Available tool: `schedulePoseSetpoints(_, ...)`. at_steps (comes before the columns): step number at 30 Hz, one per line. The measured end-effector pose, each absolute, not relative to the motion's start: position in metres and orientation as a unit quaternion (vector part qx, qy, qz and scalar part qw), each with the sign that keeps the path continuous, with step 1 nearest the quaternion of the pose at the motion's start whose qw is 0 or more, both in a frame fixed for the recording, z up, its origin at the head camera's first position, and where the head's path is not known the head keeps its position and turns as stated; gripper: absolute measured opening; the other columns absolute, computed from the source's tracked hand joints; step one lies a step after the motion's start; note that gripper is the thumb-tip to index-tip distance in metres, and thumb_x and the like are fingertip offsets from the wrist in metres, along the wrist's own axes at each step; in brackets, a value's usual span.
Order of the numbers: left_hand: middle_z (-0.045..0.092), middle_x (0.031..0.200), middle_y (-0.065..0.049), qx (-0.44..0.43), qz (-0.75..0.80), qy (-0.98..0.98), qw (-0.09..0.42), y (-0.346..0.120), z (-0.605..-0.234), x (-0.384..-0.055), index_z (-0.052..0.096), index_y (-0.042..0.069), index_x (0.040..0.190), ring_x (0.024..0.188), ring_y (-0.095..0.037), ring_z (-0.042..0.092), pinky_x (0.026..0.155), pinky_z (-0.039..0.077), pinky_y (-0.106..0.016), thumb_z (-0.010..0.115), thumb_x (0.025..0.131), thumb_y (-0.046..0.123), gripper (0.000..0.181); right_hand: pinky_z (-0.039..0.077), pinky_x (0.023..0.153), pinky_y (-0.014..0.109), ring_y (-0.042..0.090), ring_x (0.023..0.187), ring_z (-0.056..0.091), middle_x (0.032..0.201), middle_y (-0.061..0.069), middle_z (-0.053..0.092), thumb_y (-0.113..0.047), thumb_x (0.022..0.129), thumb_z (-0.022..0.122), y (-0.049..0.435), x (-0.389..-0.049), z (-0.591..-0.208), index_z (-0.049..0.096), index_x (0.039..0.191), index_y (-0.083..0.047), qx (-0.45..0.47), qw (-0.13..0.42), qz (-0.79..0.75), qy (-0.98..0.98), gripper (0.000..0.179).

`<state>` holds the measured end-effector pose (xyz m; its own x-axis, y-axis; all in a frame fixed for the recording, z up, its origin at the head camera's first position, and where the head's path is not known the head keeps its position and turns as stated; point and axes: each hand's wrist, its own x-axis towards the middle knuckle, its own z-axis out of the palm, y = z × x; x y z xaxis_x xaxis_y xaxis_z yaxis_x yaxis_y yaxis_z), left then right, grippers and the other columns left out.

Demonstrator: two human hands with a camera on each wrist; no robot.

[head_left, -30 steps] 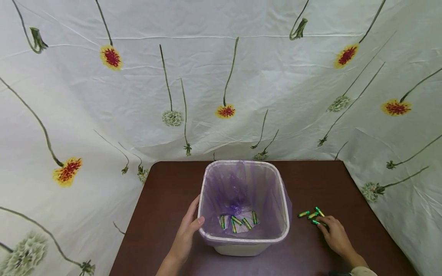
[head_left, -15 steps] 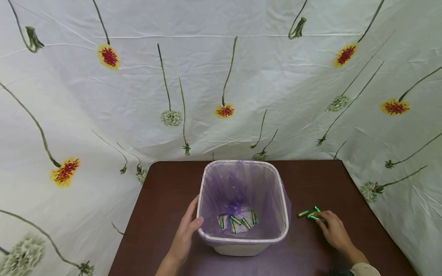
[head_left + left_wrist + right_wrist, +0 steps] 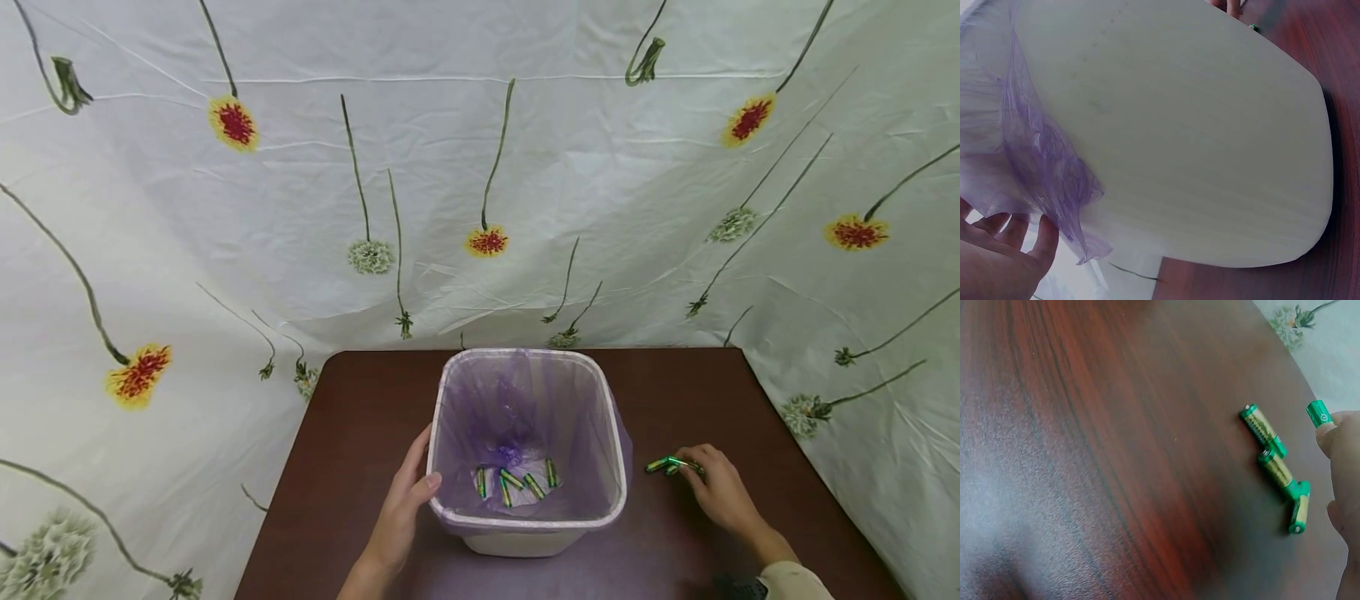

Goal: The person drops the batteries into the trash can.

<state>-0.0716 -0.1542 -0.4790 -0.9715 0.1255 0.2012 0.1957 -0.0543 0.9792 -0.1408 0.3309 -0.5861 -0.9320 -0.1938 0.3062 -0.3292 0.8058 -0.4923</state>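
A white trash bin (image 3: 522, 543) with a thin purple liner (image 3: 480, 408) stands on the table. My left hand (image 3: 395, 515) holds its left side, thumb at the rim and fingers outside; in the left wrist view those fingers lie along the liner's loose edge (image 3: 1054, 169). Several green-and-gold batteries (image 3: 534, 486) lie at the bottom of the bin. To its right, my right hand (image 3: 722, 492) pinches one battery (image 3: 1319, 414) between thumb and fingers, just off the tabletop. Beside it three more batteries (image 3: 1277, 469) lie close together on the wood.
The dark brown table (image 3: 360, 417) has its far edge behind the bin. White cloth (image 3: 435, 167) with printed flowers hangs around the back and both sides. A light sleeve (image 3: 791, 581) covers my right wrist.
My right hand has taken hold of a battery from the small group and raised it slightly, moving a little up and away. The left hand and bin stay put.
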Motion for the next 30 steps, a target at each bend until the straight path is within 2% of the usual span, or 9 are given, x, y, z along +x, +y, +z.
schedulePoseSetpoints(6,0.034,0.162,-0.016,-0.118,-0.719,-0.684,0.024,-0.154,-0.479,-0.072,0.031,0.009,0.163,0.141,-0.018,0.039,0.109,0.033,-0.023,0.044,0.101,0.01,0.063,0.05,0.072,0.052,0.031,0.092,0.061,0.101,0.009,0.065,0.008,0.089,0.075,0.327,-0.144,-0.578,0.073,0.106,-0.004,0.16,0.15,0.278,-0.935,0.021)
schedulePoseSetpoints(10,0.034,0.162,-0.018,-0.125,-0.724,-0.678,0.022,-0.154,-0.479,-0.071,0.03,0.008,0.163,0.14,-0.02,0.041,0.108,0.034,-0.024,0.044,0.101,0.01,0.063,0.05,0.068,0.043,0.026,0.089,0.06,0.101,0.007,0.064,0.009,0.089,0.074,0.324,-0.146,-0.572,0.071,0.106,-0.005,0.173,0.164,0.281,-0.93,0.022)
schedulePoseSetpoints(17,0.035,0.162,-0.016,-0.12,-0.722,-0.681,0.024,-0.154,-0.479,-0.071,0.032,0.01,0.162,0.14,-0.018,0.041,0.108,0.034,-0.023,0.044,0.101,0.009,0.063,0.047,0.061,0.031,0.01,0.078,0.053,0.102,0.006,0.062,0.009,0.091,0.071,0.321,-0.151,-0.56,0.069,0.109,-0.005,0.161,0.16,0.309,-0.924,0.022)
schedulePoseSetpoints(22,0.035,0.161,-0.016,-0.118,-0.721,-0.682,0.026,-0.154,-0.479,-0.071,0.033,0.01,0.162,0.14,-0.018,0.04,0.109,0.032,-0.022,0.044,0.101,0.009,0.062,0.043,0.058,0.028,0.007,0.073,0.048,0.101,0.005,0.062,0.009,0.091,0.072,0.319,-0.154,-0.551,0.069,0.109,-0.004,0.163,0.162,0.321,-0.919,0.022)
schedulePoseSetpoints(30,0.035,0.162,-0.015,-0.125,-0.722,-0.68,0.027,-0.154,-0.478,-0.071,0.033,0.011,0.162,0.141,-0.018,0.04,0.109,0.033,-0.023,0.043,0.101,0.008,0.062,0.044,0.057,0.028,0.006,0.074,0.049,0.101,0.007,0.063,0.012,0.091,0.07,0.318,-0.157,-0.54,0.069,0.109,-0.002,0.187,0.176,0.32,-0.912,0.023)
